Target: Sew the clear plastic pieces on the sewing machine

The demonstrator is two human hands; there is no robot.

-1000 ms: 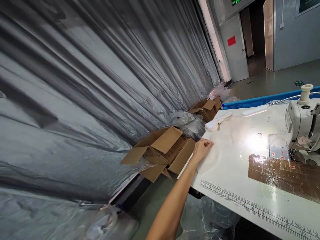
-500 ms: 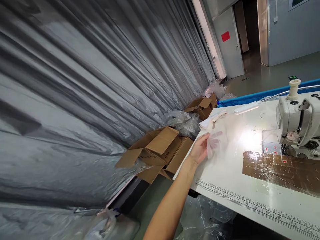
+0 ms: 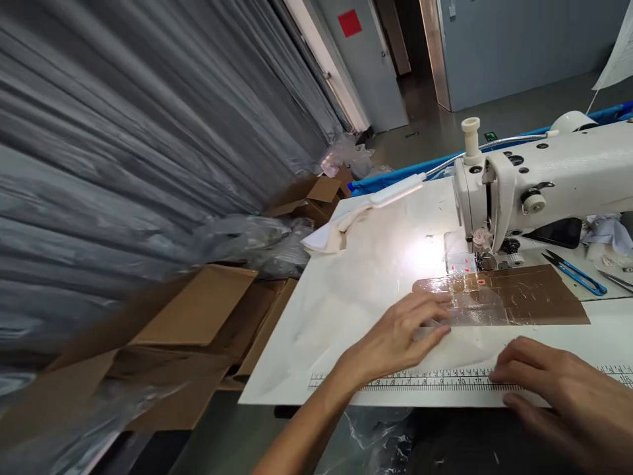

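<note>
A thin, see-through piece of material (image 3: 477, 305) lies over the brown taped strip (image 3: 539, 297) in front of the sewing machine (image 3: 477, 198). My left hand (image 3: 408, 326) is at the left end of that piece, fingers bent and thumb close to them, shut on its edge. My right hand (image 3: 544, 373) hovers at the front edge of the white table (image 3: 326, 316), over the printed ruler (image 3: 430, 381). Its thumb and fingers are apart, with nothing seen between them.
Blue thread snips (image 3: 576, 272) and a black object (image 3: 558, 233) lie right of the needle area. A whitish cloth (image 3: 329, 236) rests at the table's far left edge. Open cardboard boxes (image 3: 198, 303) and clear plastic bags (image 3: 247, 241) stand left of the table.
The view has turned right. My left hand has brought the see-through piece from the table's left side to the brown strip. My right hand has come into view.
</note>
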